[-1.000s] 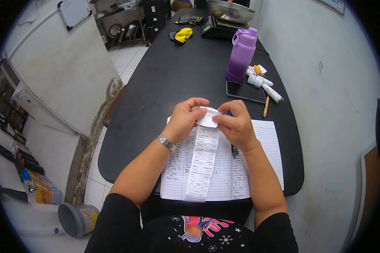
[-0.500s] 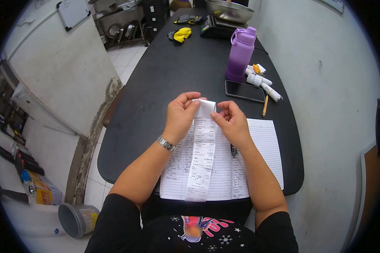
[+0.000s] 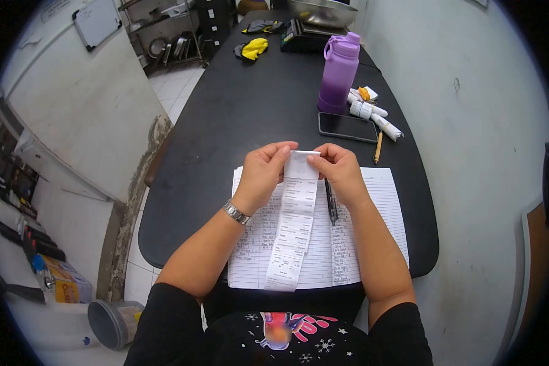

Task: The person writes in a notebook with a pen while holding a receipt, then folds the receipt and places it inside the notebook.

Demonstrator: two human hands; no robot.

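A long printed receipt (image 3: 296, 226) hangs down over an open lined notebook (image 3: 381, 232) with handwriting on its pages. My left hand (image 3: 263, 174) pinches the receipt's top left corner between thumb and fingers. At the top right corner, my right hand (image 3: 340, 174) grips the same paper, its thumb in front. The top edge looks folded over. A black pen (image 3: 331, 204) lies on the notebook near its centre fold, just below my right hand.
Beyond the notebook on the black table (image 3: 226, 122) are a phone (image 3: 348, 127), a purple bottle (image 3: 339, 73), paper rolls (image 3: 387, 127), a wooden stick (image 3: 379, 148), yellow-black gloves (image 3: 253, 49) and a scale (image 3: 305, 39) bearing a metal bowl (image 3: 323, 13). A wall (image 3: 457, 152) runs along the right.
Both hands have moved slightly down and right with the receipt's top. The pen shows more fully now. The view has shifted a little.
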